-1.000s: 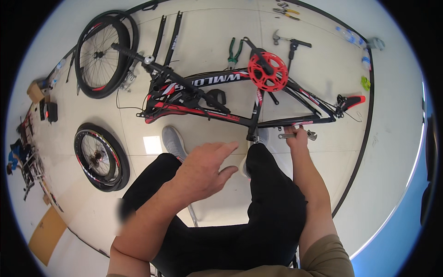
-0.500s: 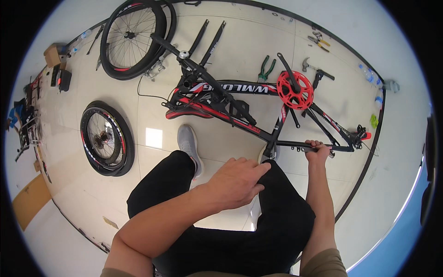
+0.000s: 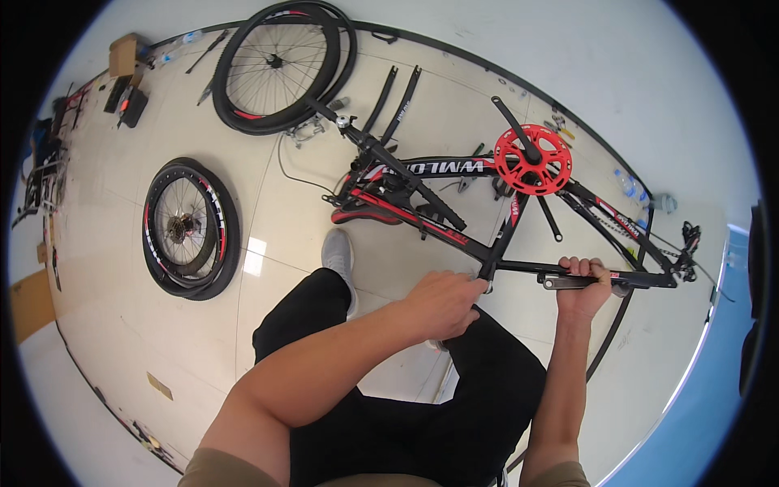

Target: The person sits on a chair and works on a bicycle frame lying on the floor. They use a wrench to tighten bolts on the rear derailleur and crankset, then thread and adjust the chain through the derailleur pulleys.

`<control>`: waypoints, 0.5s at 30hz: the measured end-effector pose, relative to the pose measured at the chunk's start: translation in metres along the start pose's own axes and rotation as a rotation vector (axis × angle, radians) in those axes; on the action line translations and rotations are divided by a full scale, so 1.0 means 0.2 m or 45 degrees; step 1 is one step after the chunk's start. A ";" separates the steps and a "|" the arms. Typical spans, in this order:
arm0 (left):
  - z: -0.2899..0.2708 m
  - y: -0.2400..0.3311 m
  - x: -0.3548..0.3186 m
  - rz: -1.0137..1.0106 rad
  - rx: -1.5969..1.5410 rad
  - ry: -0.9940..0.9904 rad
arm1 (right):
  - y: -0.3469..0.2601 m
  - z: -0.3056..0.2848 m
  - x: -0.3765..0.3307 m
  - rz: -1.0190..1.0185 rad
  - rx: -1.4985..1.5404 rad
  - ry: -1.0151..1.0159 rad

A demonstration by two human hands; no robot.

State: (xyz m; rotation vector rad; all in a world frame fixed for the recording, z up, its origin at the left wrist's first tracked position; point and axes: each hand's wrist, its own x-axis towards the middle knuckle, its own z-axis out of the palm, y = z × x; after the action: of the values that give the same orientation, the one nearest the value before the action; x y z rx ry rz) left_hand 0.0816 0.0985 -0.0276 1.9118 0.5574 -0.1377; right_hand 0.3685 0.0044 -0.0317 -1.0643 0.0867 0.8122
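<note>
A black, white and red bicycle frame lies across in front of me, its handlebar at the left and its rear end at the right. My right hand is closed around a rear stay, beside a silver bar-shaped part. At the end of the seat tube, my left hand has its fingers bent and pressed to the small silver clamp there; the thumb side is partly hidden. A red chainring with black crank arms faces up on the frame.
Wheels lie on the tiled floor: a large one at the far left and another with a cassette nearer. Two fork legs lie beyond the frame. Plastic bottles stand by the right wall; a cardboard box sits far left.
The frame has come up closer and its rear end has shifted right, with my right hand on it. My left hand has moved up to touch the seat tube end. The view has turned slightly.
</note>
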 end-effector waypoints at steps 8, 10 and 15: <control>0.23 -0.02 -0.22 -0.103 0.048 0.463 | 0.03 0.60 -0.62 -0.380 -0.321 -0.170; 0.24 -0.02 -0.24 -0.118 0.005 0.486 | 0.06 0.72 -0.74 -0.452 -0.367 -0.171; 0.29 0.01 -0.26 -0.089 -0.012 0.617 | 0.13 0.80 -0.93 -0.540 -0.450 -0.252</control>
State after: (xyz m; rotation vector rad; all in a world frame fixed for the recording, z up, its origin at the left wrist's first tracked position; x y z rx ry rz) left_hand 0.0463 0.0308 -0.0320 1.9210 0.9447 0.2918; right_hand 0.1707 0.0360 0.1120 -1.2695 -0.4519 0.5502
